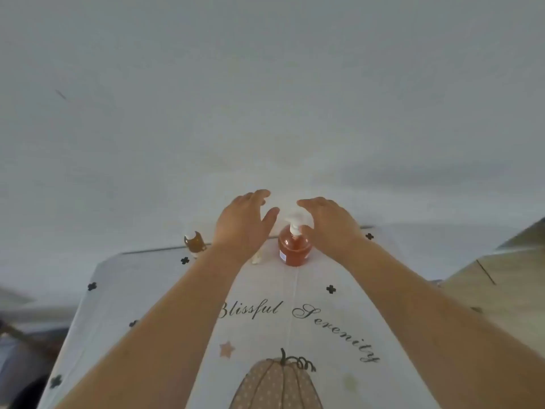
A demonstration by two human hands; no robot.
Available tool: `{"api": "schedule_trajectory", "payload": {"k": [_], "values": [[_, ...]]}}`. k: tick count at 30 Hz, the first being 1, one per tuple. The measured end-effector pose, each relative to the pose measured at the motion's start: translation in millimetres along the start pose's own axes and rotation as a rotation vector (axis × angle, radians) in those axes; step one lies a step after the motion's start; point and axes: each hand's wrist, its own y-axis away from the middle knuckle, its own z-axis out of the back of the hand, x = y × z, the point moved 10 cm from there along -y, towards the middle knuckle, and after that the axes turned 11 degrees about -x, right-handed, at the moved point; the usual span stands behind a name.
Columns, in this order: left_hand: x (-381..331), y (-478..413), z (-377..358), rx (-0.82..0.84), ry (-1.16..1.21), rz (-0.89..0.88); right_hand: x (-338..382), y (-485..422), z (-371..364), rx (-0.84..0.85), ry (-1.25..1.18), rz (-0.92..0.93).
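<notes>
From the head camera I see both arms stretched forward over the bench (141,278), which is covered by a white cloth (265,287) printed with a pumpkin, small black crosses and the words "Blissful Serenity".

The pump bottle (295,250) stands upright near the far edge of the bench, filled with orange liquid and topped by a white pump head. It sits between my two hands.

The left hand (244,225) hovers just left of the bottle, fingers spread and gently curved, holding nothing. The right hand (328,228) is just right of it, equally relaxed and empty. Its thumb side lies close against the pump neck, but I cannot tell whether it touches.

Further left, a small brown bottle (194,242) stands at the far edge. A small pale object (256,258) peeks out beneath the left wrist, too blurred to identify. Behind it all is a plain white wall (265,84).
</notes>
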Motion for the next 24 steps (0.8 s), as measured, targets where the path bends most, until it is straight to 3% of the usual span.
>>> {"api": "schedule_trajectory", "payload": {"k": [7,11,15,21,24], "values": [[25.1,-0.2,-62.7,0.004,0.012,0.019,-19.8,-6.8,-37.2,-0.093,-0.060,-0.032],[44.1,3.5,-106.6,0.101,-0.158,0.003,-27.7,-14.1,-49.2,-0.152,-0.132,-0.027],[50.0,4.7,-136.2,0.178,-0.278,-0.096,-32.3,-17.7,-51.9,-0.225,-0.220,-0.009],[44.0,-0.6,-141.5,0.154,-0.184,-0.215,-36.6,-18.2,-61.8,-0.294,-0.325,0.016],[37.9,1.8,-140.5,0.112,-0.247,-0.320,-35.9,-17.5,-62.5,-0.350,-0.338,0.037]]}}
